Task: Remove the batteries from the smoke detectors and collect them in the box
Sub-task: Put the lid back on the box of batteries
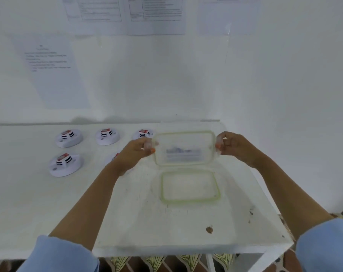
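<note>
The left hand (pixel 139 152) and right hand (pixel 233 148) each pinch an end of one clear lid (pixel 184 148); its label is too blurred to read. One green-rimmed box (pixel 162 185) sits just below the hands. Five smoke detectors (pixel 68 138) lie left of the left hand, one partly hidden behind it.

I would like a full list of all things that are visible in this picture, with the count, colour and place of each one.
smoke detectors: five, white with red-and-black tops, left part of the table; one is half hidden behind the left hand
box: one, clear with a green rim, open, on the table, right of centre
lid: one, clear with a green seal, held in the air just beyond the box
table: one, white, against the wall
paper sheets: several, white, printed, on the wall
sleeves: two, light blue, bottom corners
left grip: pinches the lid's left end
right grip: pinches the lid's right end
</note>
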A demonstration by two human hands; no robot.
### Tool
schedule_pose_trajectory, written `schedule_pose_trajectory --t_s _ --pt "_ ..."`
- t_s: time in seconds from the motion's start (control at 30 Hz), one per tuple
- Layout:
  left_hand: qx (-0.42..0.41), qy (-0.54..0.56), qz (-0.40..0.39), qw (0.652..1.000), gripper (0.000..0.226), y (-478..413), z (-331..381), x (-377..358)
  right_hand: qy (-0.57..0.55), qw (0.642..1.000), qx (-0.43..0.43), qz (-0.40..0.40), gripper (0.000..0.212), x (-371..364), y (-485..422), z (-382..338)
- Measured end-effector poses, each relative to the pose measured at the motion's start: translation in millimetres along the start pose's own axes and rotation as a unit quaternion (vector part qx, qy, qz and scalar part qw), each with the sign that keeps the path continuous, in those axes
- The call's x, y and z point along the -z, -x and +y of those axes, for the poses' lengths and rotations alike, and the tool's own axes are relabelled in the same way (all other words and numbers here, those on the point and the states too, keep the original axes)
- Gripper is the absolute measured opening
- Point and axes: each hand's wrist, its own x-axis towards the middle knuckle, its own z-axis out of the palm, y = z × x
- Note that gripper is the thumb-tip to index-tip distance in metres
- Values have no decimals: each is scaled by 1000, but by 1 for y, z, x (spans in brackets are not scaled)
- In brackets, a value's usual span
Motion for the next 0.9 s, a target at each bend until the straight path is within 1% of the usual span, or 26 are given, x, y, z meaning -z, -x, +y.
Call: schedule_pose_trajectory --t_s 0.03,0.07,0.17,0.27,0.33,0.37,0.4,0.47,0.5,0.53,0.6,0.63,0.7,0.77,0.83,0.9 --pt "13 28 19 999 5 -10 2 3 -49 999 -9 8 22 0 -10 -4" --pt "25 51 36 998 10 -22 3 5 -79 996 -19 24 24 0 -21 -9" --pt "44 138 94 985 5 -65 6 10 -117 987 -40 103 16 -3 -61 -21" --pt "77 195 140 968 11 -110 8 12 -158 970 -73 170 8 -2 -105 -23" --pt "110 219 146 958 9 -136 2 12 -165 959 -118 195 9 2 -130 -16" --pt "119 224 137 958 18 -146 -2 13 -172 954 -138 204 12 5 -140 -12" --pt "126 225 122 958 24 -157 -6 13 -174 951 -153 205 18 7 -150 -7" --pt "128 218 120 960 21 -175 -17 13 -158 951 -175 199 37 10 -165 3" --pt "135 208 133 960 18 -184 -21 12 -150 950 -185 200 42 12 -172 7" --pt "145 195 147 959 19 -194 -24 11 -150 948 -194 202 40 13 -179 11" --pt "166 156 161 960 24 -208 -31 9 -151 944 -220 195 18 14 -191 16" --pt "181 141 156 961 30 -213 -33 7 -142 943 -239 184 13 15 -196 19" --pt "219 129 143 957 38 -219 -37 4 -106 941 -280 161 13 17 -202 26" --pt "248 132 133 950 40 -223 -42 1 -72 936 -312 145 18 18 -205 32" --pt "255 147 146 945 44 -227 -46 -1 -67 935 -318 142 19 19 -208 39" --pt "248 164 164 940 44 -231 -50 0 -79 937 -302 154 17 18 -212 44"
